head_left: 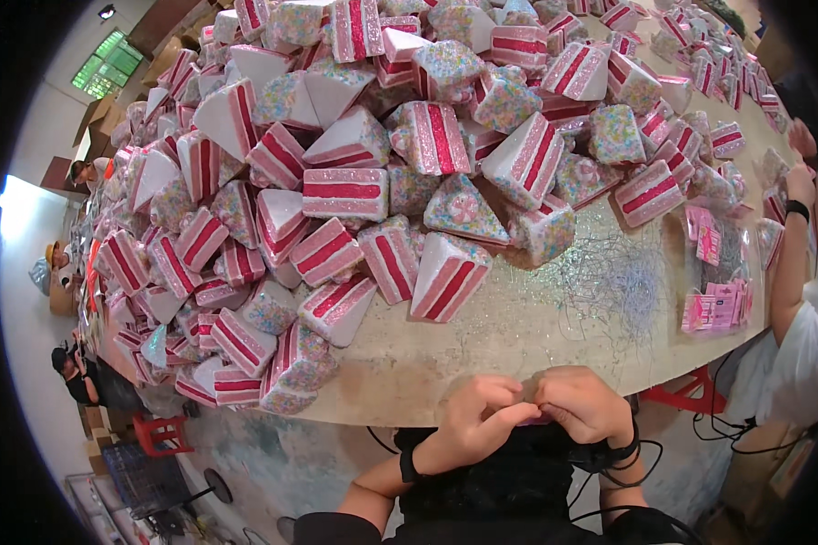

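Both forearms come up into my view from the bottom edge and angle inward, wrists bent, so the left hand [482,425] and right hand [589,406] meet at lower centre by the table [409,363]. I see both curled, fingertips pinched together at a small pink bit [538,421]; it's mostly covered, so I cannot tell what it is. Cake slices [345,195] heap across the upper left and centre.
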A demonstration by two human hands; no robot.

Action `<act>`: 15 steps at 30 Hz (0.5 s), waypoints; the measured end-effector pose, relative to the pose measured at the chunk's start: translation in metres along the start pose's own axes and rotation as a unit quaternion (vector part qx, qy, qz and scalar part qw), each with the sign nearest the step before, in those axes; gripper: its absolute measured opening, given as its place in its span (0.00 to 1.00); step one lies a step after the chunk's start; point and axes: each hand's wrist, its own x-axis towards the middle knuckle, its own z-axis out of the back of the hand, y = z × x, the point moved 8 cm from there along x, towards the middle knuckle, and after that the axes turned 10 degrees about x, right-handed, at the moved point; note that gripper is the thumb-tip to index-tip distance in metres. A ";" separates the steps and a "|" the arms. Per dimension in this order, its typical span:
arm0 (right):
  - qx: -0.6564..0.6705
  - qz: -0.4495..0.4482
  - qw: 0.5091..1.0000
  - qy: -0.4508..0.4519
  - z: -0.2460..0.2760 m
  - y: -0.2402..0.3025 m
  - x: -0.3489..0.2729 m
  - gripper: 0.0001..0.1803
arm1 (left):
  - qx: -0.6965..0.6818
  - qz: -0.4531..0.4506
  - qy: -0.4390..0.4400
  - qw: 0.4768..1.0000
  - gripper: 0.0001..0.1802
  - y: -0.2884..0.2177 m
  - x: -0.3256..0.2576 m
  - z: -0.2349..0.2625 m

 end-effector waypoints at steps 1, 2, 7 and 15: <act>0.001 -0.003 1.000 -0.002 0.000 -0.002 -0.001 0.03 | 0.005 -0.002 0.002 1.000 0.16 0.000 -0.001 0.000; 0.002 -0.006 1.000 -0.004 -0.001 -0.003 -0.002 0.04 | 0.011 0.010 0.002 1.000 0.16 0.000 -0.002 0.000; -0.032 -0.030 0.998 -0.038 0.001 -0.004 -0.001 0.09 | 0.035 0.062 -0.018 0.997 0.16 0.006 -0.001 0.003; -0.051 0.051 0.991 -0.114 0.007 0.004 -0.004 0.15 | 0.044 0.089 -0.038 0.994 0.16 0.010 0.000 0.007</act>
